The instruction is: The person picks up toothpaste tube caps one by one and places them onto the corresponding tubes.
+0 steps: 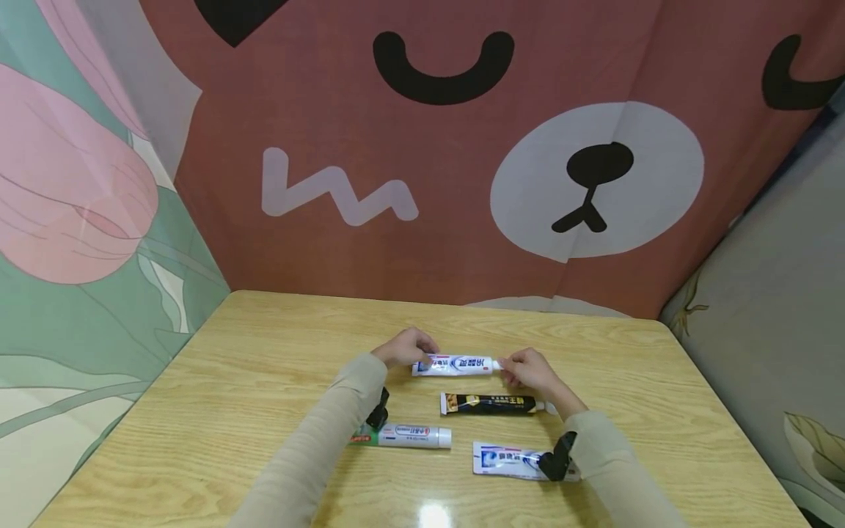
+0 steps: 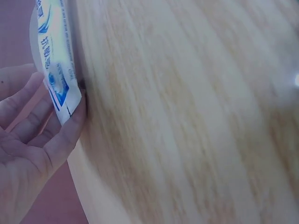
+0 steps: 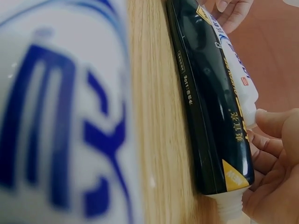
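Note:
A white and blue toothpaste tube (image 1: 458,365) lies crosswise at the back of the row, between both hands. My left hand (image 1: 405,347) pinches its flat crimped end; in the left wrist view the thumb and fingers (image 2: 32,121) are on either side of that end. At the other end, my right hand (image 1: 531,369) pinches the white cap, with the thumb (image 3: 275,122) on it in the right wrist view. Just in front lies a black and gold toothpaste tube (image 1: 491,404), its white cap pointing right, close beside the right hand.
Nearer me, a silver and green toothpaste tube (image 1: 412,435) is partly covered by the left forearm. Another white and blue tube (image 1: 505,460) lies under the right wrist's black camera (image 1: 559,458). A printed curtain (image 1: 330,257) hangs behind the wooden table (image 1: 277,345).

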`<state>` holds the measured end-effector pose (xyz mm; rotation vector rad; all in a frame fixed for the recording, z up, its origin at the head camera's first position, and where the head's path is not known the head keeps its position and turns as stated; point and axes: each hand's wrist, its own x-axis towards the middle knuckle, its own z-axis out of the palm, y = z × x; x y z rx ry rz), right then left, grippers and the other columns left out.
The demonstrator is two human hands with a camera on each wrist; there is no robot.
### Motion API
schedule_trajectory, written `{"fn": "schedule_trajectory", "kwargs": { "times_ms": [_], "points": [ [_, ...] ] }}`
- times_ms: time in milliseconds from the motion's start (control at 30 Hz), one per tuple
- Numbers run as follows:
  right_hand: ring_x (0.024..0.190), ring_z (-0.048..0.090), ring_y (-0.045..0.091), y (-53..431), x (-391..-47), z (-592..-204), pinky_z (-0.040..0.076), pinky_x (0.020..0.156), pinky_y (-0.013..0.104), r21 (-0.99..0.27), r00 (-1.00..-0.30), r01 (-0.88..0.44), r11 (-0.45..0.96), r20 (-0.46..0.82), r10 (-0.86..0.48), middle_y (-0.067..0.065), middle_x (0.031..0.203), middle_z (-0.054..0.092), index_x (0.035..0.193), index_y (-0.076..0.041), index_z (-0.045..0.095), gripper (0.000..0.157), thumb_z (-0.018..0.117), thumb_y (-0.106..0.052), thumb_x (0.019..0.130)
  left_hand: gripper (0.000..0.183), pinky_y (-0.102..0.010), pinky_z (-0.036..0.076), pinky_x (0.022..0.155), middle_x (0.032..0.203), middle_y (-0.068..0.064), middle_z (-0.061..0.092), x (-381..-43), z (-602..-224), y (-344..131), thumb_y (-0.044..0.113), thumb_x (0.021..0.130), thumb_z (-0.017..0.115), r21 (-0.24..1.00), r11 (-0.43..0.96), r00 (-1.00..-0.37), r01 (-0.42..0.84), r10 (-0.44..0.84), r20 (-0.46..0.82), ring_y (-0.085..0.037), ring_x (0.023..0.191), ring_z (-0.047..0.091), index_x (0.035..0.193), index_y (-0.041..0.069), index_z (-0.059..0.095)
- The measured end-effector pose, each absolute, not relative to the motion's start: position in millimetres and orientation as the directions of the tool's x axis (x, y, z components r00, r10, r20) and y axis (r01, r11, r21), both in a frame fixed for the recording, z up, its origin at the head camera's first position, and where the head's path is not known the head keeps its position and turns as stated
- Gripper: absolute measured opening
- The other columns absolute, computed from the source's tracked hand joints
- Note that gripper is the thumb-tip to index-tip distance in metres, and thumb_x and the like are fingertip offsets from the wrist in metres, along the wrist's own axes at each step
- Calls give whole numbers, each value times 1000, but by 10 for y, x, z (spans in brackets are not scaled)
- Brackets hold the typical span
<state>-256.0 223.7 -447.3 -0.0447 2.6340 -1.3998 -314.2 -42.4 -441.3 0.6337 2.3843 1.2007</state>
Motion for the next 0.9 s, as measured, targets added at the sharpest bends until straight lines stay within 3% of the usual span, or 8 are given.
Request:
{"fn": "schedule_trajectory", "kwargs": {
  "times_ms": [433, 700, 900],
  "points": [
    [56, 54, 17, 2204, -2548, -4469, 47, 53, 28, -792, -983, 96, 603, -170, -67, 9, 64, 60, 80, 6, 65, 28, 50, -15, 93, 24, -33, 47, 82, 104, -11, 63, -3116, -4283, -474, 7, 86, 61, 734, 617, -813, 283, 561, -158, -24, 98, 57, 108, -2, 64],
    [59, 56, 18, 2298, -2491, -4452, 48, 56, 29, -791, -989, 41, 610, -120, -89, 9, 66, 60, 89, 8, 65, 27, 50, -14, 93, 29, -38, 45, 86, 112, -15, 60, -3036, -4183, -496, 9, 88, 58, 709, 631, -806, 314, 572, -151, -28, 106, 54, 114, -3, 60],
    [62, 57, 18, 2382, -2428, -4390, 47, 57, 30, -797, -989, -26, 604, -69, -133, 9, 67, 61, 96, 8, 64, 26, 51, -14, 93, 26, -35, 47, 80, 104, -11, 62, -2967, -4159, -518, 10, 87, 60, 704, 600, -790, 381, 607, -89, -23, 96, 57, 110, -3, 62]
  ]
}}
